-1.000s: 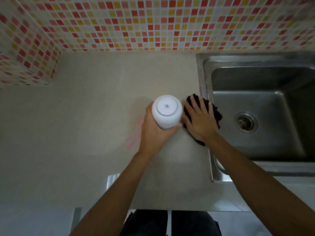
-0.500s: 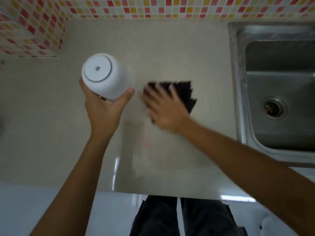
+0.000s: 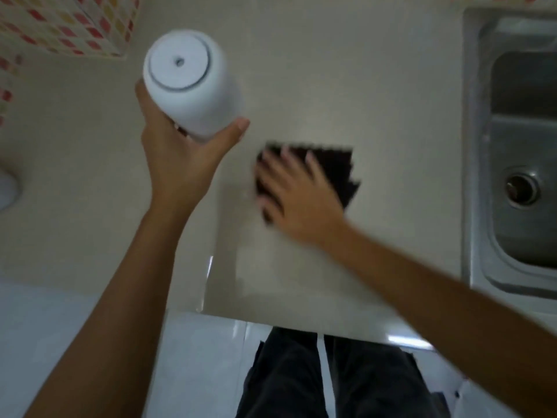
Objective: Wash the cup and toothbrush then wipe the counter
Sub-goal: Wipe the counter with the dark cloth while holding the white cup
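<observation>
My left hand [image 3: 177,164] holds a white cup [image 3: 190,86] upside down, lifted above the beige counter [image 3: 346,70], its base toward the camera. My right hand [image 3: 298,197] lies flat, fingers spread, pressing a dark cloth [image 3: 334,167] onto the counter to the right of the cup. The hand is blurred with motion. No toothbrush is in view.
A steel sink [image 3: 518,164] with its drain [image 3: 521,188] is set into the counter at the right. Mosaic wall tiles [image 3: 60,22] fill the upper left corner. A pale rounded object [image 3: 7,188] is cut off at the left edge. The counter's front edge [image 3: 301,322] runs below my arms.
My left hand lifted the cup up and left, away from the cloth. My right hand slid the cloth left from the sink edge onto the middle of the counter.
</observation>
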Available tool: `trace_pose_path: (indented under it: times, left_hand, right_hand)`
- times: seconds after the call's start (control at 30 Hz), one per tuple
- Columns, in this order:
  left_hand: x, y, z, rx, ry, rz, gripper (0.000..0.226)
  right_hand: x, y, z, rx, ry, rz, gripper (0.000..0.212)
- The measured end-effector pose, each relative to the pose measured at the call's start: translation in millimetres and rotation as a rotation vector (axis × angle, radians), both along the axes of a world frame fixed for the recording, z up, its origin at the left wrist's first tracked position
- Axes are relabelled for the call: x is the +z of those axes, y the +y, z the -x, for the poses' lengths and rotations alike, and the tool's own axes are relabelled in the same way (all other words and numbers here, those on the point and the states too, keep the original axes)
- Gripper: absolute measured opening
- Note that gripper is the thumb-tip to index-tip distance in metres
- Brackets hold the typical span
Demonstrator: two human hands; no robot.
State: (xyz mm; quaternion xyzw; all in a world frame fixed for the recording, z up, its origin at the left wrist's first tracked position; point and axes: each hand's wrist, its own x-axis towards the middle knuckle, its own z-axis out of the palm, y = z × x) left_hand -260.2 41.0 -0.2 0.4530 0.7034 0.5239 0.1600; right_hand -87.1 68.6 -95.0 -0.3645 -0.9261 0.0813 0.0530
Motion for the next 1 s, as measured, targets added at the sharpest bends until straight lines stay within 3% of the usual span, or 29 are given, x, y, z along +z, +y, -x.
trace_pose_path:
  times: [0.13, 0.23, 0.3, 0.4, 0.47, 0.7, 0.87, 1.0]
  left_hand:
    - [-1, -9, 9, 0.027, 0.062, 0.009, 0.095]
    - [0, -14, 14, 0.022, 0.09, 0.04, 0.094]
    - [2, -13, 16, 0.037, 0.086, 0.054, 0.093]
    - [4, -7, 16, 0.044, 0.071, 0.064, 0.095]
    - [5, -1, 14, 0.033, 0.051, 0.073, 0.097]
    - [-3, 11, 11, 0.003, 0.013, 0.078, 0.1]
    - [-8, 10, 5, 0.002, -0.017, 0.094, 0.097]
    - [-3, 10, 7, -0.001, 0.021, 0.083, 0.098]
  right_hand:
    - [-4, 102, 32, -0.289, -0.069, 0.092, 0.061]
    - [-7, 78, 37, -0.343, -0.037, 0.047, 0.063]
    - [-6, 21, 31, -0.273, 0.0, 0.017, 0.06]
    - [3, -72, 2, 0.015, -0.008, 0.077, 0.058]
    - [5, -88, -23, 0.102, -0.016, 0.117, 0.057]
    - [-5, 57, -32, -0.243, -0.021, -0.024, 0.056]
    - [-3, 205, 9, -0.484, -0.058, 0.063, 0.064]
    - [-7, 212, 29, -0.533, -0.068, 0.041, 0.065]
